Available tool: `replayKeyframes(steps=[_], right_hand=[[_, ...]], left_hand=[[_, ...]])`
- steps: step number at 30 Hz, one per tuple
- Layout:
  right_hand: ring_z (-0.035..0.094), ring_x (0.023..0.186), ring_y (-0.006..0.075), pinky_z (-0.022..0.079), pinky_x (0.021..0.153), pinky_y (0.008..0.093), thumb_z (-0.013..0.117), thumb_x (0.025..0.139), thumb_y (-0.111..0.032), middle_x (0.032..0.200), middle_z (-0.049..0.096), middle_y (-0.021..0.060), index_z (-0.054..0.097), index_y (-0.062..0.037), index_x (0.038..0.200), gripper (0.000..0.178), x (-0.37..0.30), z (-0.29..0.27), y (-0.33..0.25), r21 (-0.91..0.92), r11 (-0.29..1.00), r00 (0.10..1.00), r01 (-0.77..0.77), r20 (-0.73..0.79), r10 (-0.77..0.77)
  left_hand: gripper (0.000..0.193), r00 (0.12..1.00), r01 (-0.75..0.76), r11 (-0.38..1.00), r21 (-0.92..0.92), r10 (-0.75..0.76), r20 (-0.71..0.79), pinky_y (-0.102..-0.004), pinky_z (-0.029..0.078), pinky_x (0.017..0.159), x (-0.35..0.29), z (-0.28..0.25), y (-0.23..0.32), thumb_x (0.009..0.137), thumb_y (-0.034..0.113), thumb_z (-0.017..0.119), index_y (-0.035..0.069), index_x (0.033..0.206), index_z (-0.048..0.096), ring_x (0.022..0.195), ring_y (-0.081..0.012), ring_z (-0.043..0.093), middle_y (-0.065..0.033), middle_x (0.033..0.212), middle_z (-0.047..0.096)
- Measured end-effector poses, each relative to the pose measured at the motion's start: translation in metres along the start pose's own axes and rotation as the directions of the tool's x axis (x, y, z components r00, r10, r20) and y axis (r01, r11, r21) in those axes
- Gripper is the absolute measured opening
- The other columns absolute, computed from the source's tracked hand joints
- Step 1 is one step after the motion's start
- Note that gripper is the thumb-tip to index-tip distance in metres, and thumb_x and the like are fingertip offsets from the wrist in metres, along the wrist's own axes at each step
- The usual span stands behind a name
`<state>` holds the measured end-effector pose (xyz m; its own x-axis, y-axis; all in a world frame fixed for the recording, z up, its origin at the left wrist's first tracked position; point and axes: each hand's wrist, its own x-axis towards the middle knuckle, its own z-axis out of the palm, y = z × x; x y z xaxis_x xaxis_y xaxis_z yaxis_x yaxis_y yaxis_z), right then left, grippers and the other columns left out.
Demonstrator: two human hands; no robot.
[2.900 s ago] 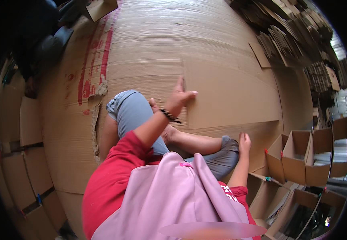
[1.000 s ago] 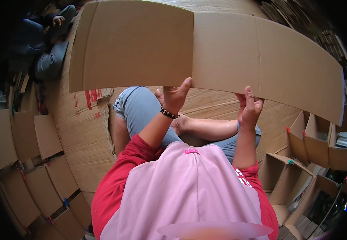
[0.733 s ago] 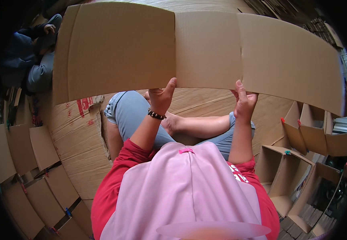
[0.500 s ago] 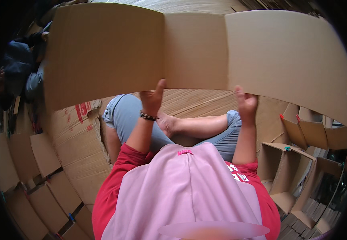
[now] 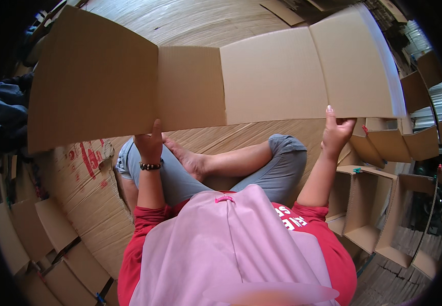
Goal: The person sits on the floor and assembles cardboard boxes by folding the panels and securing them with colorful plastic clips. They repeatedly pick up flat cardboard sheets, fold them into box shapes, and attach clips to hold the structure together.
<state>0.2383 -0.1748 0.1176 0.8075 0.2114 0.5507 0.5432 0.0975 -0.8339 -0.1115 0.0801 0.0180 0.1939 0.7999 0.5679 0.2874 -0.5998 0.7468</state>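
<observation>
A long brown cardboard sheet, creased into several panels, is held up in front of me above my crossed legs. My left hand grips its lower edge near a crease on the left, thumb on the near face and the other fingers behind. A beaded bracelet circles that wrist. Farther right, my right hand pinches the lower edge by another crease, its thumb also on the near face. The panels stand at slight angles to each other, and the right end is smeared by motion.
Open cardboard frames held with small clips stand at my right. More cardboard pieces lie at the lower left. Flattened cardboard with red print covers the floor. Dark clothing shows at the far left.
The sheet has shifted left and its panels are angled more, with another panel showing at the right end. My left hand has moved left and my right hand right along the lower edge.
</observation>
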Motion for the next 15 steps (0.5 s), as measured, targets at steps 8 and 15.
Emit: replayKeyframes(steps=[8,15], right_hand=[[0.065,0.089,0.0308,0.051,0.080,0.0349,0.067,0.083,-0.004,0.101,0.067,0.0151,0.062,-0.0010,0.106,0.023,0.016,-0.014,0.000,-0.561,0.708,0.902,0.429,0.219,-0.373],[0.052,0.122,0.0293,0.044,0.096,0.0359,0.053,0.088,0.002,0.134,0.052,0.0156,0.049,-0.0090,0.132,0.045,0.022,0.042,-0.019,-0.337,0.858,0.844,0.388,0.504,-0.183]], left_hand=[[0.020,0.922,0.313,0.674,-0.669,-0.386,0.042,-0.0263,0.048,0.080,0.040,-0.041,0.009,0.086,0.000,0.063,0.001,0.106,0.061,0.089,-0.0122,0.058,-0.0031,0.103,0.062],[0.026,0.934,0.002,0.997,-0.077,0.026,0.358,-0.0442,0.048,0.076,0.008,0.045,0.022,0.086,0.015,0.062,-0.002,0.106,0.060,0.088,-0.0361,0.062,-0.0185,0.097,0.065]])
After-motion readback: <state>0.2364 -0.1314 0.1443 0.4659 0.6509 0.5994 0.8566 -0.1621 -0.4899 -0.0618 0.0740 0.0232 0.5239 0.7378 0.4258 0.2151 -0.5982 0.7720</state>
